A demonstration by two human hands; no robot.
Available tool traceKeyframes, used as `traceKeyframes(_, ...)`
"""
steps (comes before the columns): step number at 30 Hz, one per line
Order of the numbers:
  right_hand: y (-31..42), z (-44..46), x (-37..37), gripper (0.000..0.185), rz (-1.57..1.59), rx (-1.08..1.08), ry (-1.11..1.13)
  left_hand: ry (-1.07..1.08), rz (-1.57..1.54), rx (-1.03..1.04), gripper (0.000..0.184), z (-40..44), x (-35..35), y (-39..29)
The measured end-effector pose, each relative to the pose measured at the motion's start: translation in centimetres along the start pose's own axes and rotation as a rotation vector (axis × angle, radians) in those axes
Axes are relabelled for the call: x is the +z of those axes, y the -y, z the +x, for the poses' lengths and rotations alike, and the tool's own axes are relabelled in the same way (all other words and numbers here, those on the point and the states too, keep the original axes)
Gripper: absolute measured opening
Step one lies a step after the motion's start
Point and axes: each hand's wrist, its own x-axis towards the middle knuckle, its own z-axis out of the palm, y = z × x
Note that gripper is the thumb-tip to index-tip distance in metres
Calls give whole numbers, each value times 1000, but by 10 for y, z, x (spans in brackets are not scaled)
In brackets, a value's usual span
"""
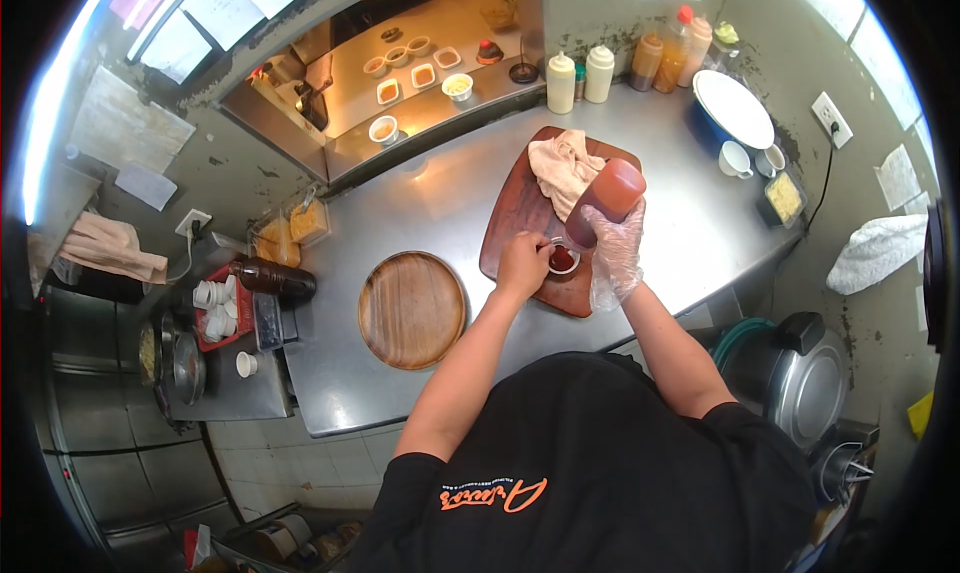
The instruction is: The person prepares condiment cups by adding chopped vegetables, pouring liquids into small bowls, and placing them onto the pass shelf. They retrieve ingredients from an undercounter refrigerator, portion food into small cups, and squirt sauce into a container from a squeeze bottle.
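Observation:
My right hand (617, 245), in a clear plastic glove, is wrapped round a squeeze bottle (614, 190) of reddish sauce. The bottle is tilted, its lower end near a small white cup (563, 263) with dark red sauce inside. My bare left hand (524, 263) grips the cup's left rim with its fingertips. Both hands are over a reddish-brown wooden board (513, 208). A crumpled peach cloth (566, 165) lies on the board, just behind the bottle. The bottle's tip is hidden.
A round wooden plate (412, 310) lies left on the steel counter (340, 373). Squeeze bottles (598, 74) and a white oval dish (735, 111) stand along the back and right. Small filled cups (383, 130) sit at the pass window. A dark bottle (275, 278) lies at far left.

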Motion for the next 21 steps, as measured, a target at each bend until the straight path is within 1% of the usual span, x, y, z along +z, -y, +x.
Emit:
traceKeyframes(5, 13, -3, 4, 74, 55, 30, -2, 0, 6, 7, 13, 0, 0, -3)
traceKeyframes(8, 9, 0, -1, 75, 30, 35, -12, 10, 18, 3, 13, 0, 0, -5)
traceKeyframes(11, 4, 2, -6, 72, 74, 41, -38, 19, 9, 5, 13, 0, 2, -5)
traceKeyframes(14, -4, 15, -23, 68, 213, 202, -112, 23, -15, -19, 13, -1, 2, -9)
traceKeyframes(17, -5, 25, -38, 54, 402, 338, -162, 15, -68, -45, 14, -2, 5, -12)
traceKeyframes(18, -10, 28, -48, 53, 491, 379, -55, 5, -107, -63, 14, -2, 10, -11)
traceKeyframes(21, -19, 30, -57, 56, 732, 558, -38, -1, -220, -152, 14, -3, 13, -19)
